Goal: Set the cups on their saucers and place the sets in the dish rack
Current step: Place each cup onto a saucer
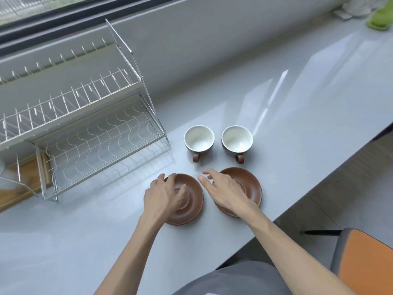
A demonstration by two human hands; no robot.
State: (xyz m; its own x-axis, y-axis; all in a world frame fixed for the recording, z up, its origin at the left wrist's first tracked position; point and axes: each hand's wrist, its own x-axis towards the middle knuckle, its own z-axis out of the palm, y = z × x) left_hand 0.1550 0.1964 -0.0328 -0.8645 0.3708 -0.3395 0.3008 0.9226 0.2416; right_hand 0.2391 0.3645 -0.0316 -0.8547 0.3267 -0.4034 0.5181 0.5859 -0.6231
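Observation:
Two brown saucers lie side by side on the grey counter: the left saucer (192,201) and the right saucer (251,184). Behind them stand two upright cups, white inside and brown outside, handles toward me: the left cup (199,138) and the right cup (237,139). My left hand (163,193) hovers over the left saucer's near-left part, fingers loosely curved, holding nothing. Over the right saucer's left part my right hand (222,188) is spread with relaxed fingers, also holding nothing. Whether either hand touches its saucer I cannot tell.
A white two-tier wire dish rack (89,133) stands at the left, its lower shelf facing the saucers. A wooden board (25,175) lies under its left end. The counter's edge runs diagonally at the right, with an orange chair (365,262) beyond it. A green cloth (380,20) lies far right.

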